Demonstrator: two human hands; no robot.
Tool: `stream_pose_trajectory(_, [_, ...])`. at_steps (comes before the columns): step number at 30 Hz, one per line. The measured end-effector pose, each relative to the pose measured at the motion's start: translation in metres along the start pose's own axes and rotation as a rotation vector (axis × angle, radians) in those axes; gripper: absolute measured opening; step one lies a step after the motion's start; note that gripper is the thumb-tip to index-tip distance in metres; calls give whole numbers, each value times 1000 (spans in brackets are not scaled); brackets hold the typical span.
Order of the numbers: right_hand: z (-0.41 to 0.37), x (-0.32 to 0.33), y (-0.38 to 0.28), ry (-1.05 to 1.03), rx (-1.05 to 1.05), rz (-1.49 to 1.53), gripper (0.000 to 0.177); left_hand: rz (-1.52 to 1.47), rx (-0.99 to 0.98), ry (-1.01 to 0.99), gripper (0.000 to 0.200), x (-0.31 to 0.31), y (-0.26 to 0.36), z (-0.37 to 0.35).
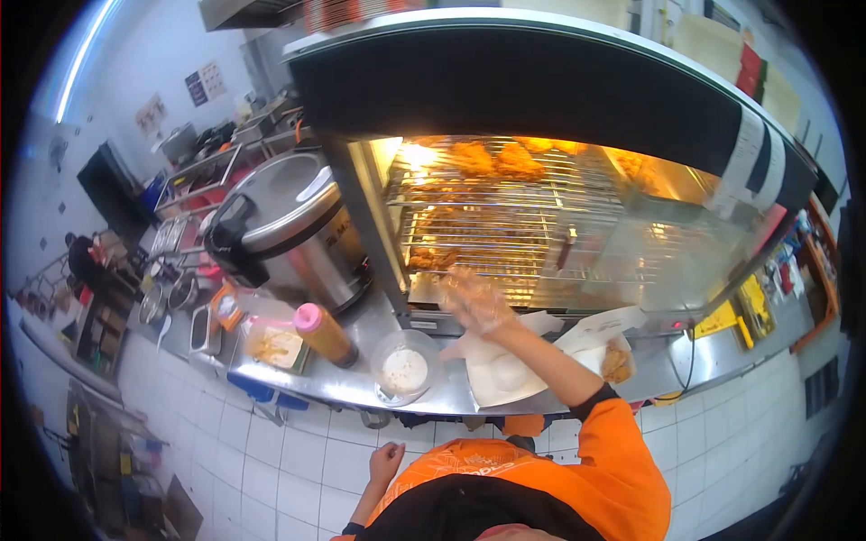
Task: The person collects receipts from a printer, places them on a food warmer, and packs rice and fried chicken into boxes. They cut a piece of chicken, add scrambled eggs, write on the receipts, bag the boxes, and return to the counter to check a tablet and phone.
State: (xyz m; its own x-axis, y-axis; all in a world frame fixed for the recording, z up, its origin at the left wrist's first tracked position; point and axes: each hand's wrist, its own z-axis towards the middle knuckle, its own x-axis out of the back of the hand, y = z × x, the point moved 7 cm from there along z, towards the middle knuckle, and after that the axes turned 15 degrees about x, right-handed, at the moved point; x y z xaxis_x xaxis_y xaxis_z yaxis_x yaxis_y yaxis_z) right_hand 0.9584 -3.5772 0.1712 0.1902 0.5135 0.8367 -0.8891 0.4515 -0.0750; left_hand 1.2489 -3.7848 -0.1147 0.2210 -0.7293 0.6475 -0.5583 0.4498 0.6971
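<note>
My right hand [474, 302], in a clear plastic glove, reaches to the open front of a lit food warmer [555, 90]. Its fingers are stretched out, and I see nothing held in them. Inside the warmer, fried chicken pieces [496, 160] lie on a wire rack [505, 194], with more on the level below. Under my right forearm stands an open white paper box [501, 379]. My left hand [386, 460] hangs low in front of my body, away from the counter, its fingers curled with nothing visible in them.
A plastic tub of white powder or sauce [403, 370], a pink-capped squeeze bottle [325, 334] and a food container [278, 347] line the counter. Left of the warmer is a large steel cooker [289, 234]. A second box with fried food [616, 361] and a black cable [693, 365] are right.
</note>
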Motion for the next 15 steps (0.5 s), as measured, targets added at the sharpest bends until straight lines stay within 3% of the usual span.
stream_pose_trajectory(2, [23, -30, 28, 27, -40, -118, 39, -109, 157, 61, 36, -20, -115, 0])
stream_pose_trajectory(3, [29, -60, 61, -95, -232, 115, 43, 1, 317, -18, 39, -26, -164, -10])
stream_pose_trajectory(4, [30, -86, 91, -216, -425, 344, 46, 19, 348, 3, 39, -40, -222, -24])
stream_pose_trajectory(5, [27, -109, 112, -338, -619, 572, 49, 687, -138, -156, 38, -56, -211, -53])
stream_pose_trajectory(6, [23, -123, 120, -456, -811, 797, 53, 925, 17, -344, 38, -70, -250, -72])
stream_pose_trajectory(7, [31, -124, 128, -457, -798, 763, 53, 524, 424, -383, 38, -61, -283, -86])
stream_pose_trajectory(8, [43, -118, 133, -425, -711, 620, 53, 342, 601, -380, 38, -60, -297, -98])
stream_pose_trajectory(10, [60, -109, 145, -384, -602, 381, 53, 218, 693, -388, 39, -62, -304, -103])
stream_pose_trajectory(15, [83, -82, 148, -359, -427, -30, 54, 43, 680, -435, 39, -73, -299, -85])
